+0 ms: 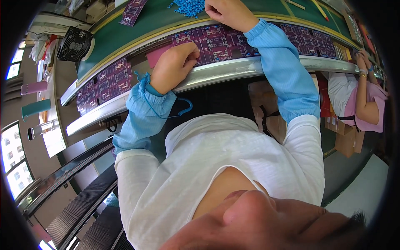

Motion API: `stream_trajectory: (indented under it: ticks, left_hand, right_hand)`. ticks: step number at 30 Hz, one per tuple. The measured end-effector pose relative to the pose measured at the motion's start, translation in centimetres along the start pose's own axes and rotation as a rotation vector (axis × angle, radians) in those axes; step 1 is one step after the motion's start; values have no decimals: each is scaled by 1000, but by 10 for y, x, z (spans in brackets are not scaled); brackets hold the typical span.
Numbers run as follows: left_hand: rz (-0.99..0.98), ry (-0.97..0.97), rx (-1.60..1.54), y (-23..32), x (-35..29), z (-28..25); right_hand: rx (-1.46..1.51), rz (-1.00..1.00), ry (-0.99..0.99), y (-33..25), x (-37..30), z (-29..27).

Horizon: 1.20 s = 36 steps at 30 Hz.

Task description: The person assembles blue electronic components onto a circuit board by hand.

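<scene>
A purple circuit board panel (216,41) lies in the rail track in front of me. Over its left end is my left hand (171,64), with fingers curled and thumb drawn toward the index finger; whatever sits between the tips is too small or hidden. My right hand (233,14) is beyond the track, fingers bent in and closed, just right of a heap of small blue components (189,7). Its fingertips are partly hidden, so I cannot make out what they hold. A coiled blue wrist-strap cord (185,109) hangs from my left wrist.
More board panels lie along the track, left (106,85) and right (312,41). The metal front rail (229,68) runs between me and the boards. A black fan (75,43) stands at the far left, and a loose board (133,11) lies beyond. A co-worker's hands (363,58) are at right.
</scene>
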State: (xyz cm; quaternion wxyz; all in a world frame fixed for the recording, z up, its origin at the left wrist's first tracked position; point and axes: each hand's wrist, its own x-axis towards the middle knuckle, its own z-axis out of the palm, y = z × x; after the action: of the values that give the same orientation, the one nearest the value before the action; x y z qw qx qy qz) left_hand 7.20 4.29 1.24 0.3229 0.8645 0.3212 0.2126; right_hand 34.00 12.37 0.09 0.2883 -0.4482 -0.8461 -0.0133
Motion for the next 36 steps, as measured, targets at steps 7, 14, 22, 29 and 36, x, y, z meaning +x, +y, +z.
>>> stream_trajectory:
  ticks: [7,14,22,29,36]
  left_hand:
    - [-1,-37,22,2,2,-5]
    - [-30,-66,47,3,3,-5]
    - [105,14,187,-15,42,-25]
    - [125,229,265,-74,114,-11]
    - [122,242,182,-91,115,-5]
  right_hand:
    - [107,34,34,-1,1,-5]
    - [116,-10,50,2,2,-9]
    - [127,-40,38,8,-1,-12]
    - [121,-21,33,12,-13,-26]
    - [323,47,-334,-39,-65,-48]
